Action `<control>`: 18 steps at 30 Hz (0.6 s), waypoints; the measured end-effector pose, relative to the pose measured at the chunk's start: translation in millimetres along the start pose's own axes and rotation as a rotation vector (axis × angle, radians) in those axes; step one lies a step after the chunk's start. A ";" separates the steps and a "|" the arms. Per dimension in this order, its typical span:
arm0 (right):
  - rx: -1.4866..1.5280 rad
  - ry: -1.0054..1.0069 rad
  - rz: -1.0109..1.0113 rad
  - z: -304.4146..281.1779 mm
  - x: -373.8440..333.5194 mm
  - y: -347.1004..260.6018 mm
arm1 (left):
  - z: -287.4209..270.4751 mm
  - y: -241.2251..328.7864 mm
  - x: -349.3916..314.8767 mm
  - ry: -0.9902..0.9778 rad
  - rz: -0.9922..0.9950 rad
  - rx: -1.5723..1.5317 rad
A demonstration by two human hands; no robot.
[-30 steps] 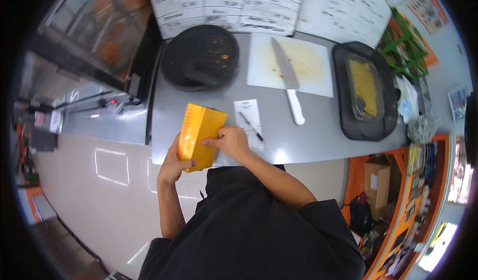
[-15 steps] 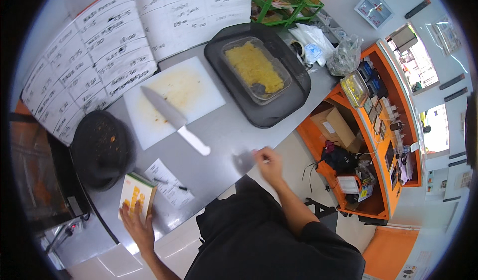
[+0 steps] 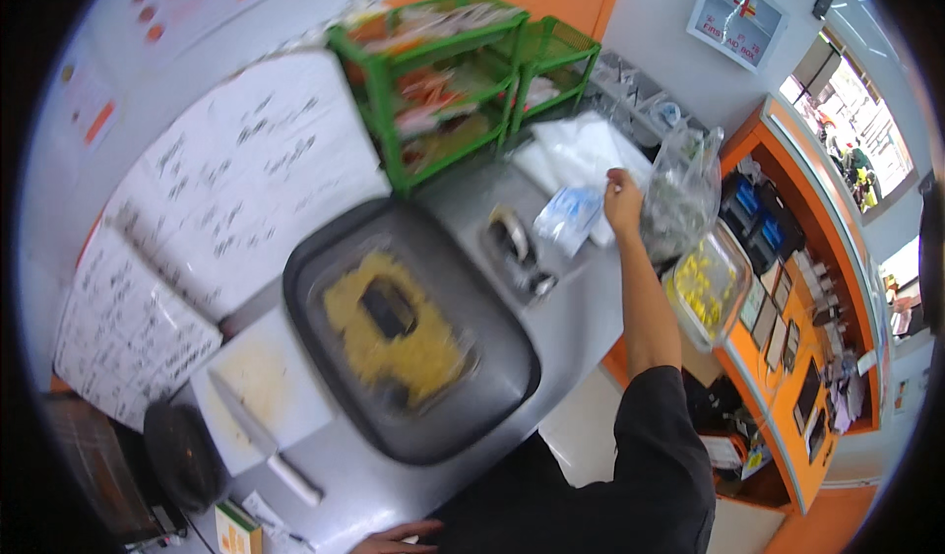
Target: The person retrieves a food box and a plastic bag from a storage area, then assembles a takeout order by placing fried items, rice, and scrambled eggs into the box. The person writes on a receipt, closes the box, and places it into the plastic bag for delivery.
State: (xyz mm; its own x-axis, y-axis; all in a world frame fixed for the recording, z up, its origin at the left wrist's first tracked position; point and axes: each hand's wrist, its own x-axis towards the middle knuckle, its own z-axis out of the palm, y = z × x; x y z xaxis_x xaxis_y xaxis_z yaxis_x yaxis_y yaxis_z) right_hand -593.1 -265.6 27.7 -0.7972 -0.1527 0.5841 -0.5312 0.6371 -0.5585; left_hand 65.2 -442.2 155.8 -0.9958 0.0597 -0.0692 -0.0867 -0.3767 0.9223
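My right hand [image 3: 622, 201] is stretched out over the white plastic bags [image 3: 581, 152] at the back of the counter. Its fingers are curled together; what they hold, if anything, is too small to make out. A blue-and-white plastic packet [image 3: 570, 217] lies just left of it, and a bulging clear plastic bag [image 3: 679, 195] to its right. Low at the picture's bottom edge, my left hand [image 3: 396, 537] shows partly, thumb apart from the fingers, holding nothing visible. Beyond it stands a large black tray [image 3: 472, 396] bearing a clear container of yellow food [image 3: 359, 303], with dark patches on it.
At left, a white-handled knife [image 3: 292, 477] rests on a white cutting board [image 3: 295, 387], near a black round pan [image 3: 182, 456] and a small box [image 3: 236, 529]. A green rack [image 3: 389, 121] stands behind. A tape roll [image 3: 510, 234] and a container of yellow pieces [image 3: 704, 293] are near my right arm.
My right hand has gone from the counter's front edge to the plastic bags at the back. My left hand has left the small box. The view has swung toward the green rack.
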 end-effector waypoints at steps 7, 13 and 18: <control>-0.354 -0.637 0.258 43.1 65.4 58.6 | 57.6 5.7 144.4 0.187 -0.162 -0.059; -0.259 -0.621 0.355 44.3 67.8 54.4 | 77.6 13.1 211.0 0.327 -0.134 0.041; -0.333 -0.377 0.060 48.2 108.5 55.2 | 67.2 11.6 257.5 0.238 0.048 0.248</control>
State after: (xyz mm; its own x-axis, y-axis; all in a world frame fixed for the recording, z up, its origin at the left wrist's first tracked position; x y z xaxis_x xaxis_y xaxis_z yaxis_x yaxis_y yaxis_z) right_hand -722.8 -283.4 31.8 -0.9042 -0.3318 0.2689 -0.4102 0.8501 -0.3303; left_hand -190.2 -369.1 174.2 -0.9799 -0.1811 -0.0832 -0.0589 -0.1355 0.9890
